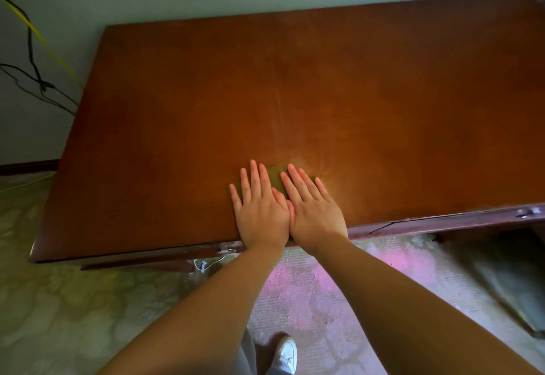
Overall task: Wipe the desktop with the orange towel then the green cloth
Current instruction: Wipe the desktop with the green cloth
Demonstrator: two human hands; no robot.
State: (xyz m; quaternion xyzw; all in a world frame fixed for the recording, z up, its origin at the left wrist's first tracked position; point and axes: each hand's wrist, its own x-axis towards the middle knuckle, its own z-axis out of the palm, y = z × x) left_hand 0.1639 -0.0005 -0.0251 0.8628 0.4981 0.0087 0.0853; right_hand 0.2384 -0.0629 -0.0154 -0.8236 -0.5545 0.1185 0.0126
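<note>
The left grip (259, 212) and the right grip (317, 213) lie flat side by side, fingers straight, pressing the green cloth (275, 176) on the desk (265, 79) near its front edge. It seems best to hold an even pressure and push in long, overlapping strokes.

Most of the green cloth (276, 177) is hidden under the left hand (259, 212) and right hand (314, 212), which lie flat on it side by side; only small parts show around the fingers. The desktop (295, 79) runs off the picture's right edge. A dark thing (501, 280) on the floor to the right (blurred, partly cut off) cannot be told.
</note>
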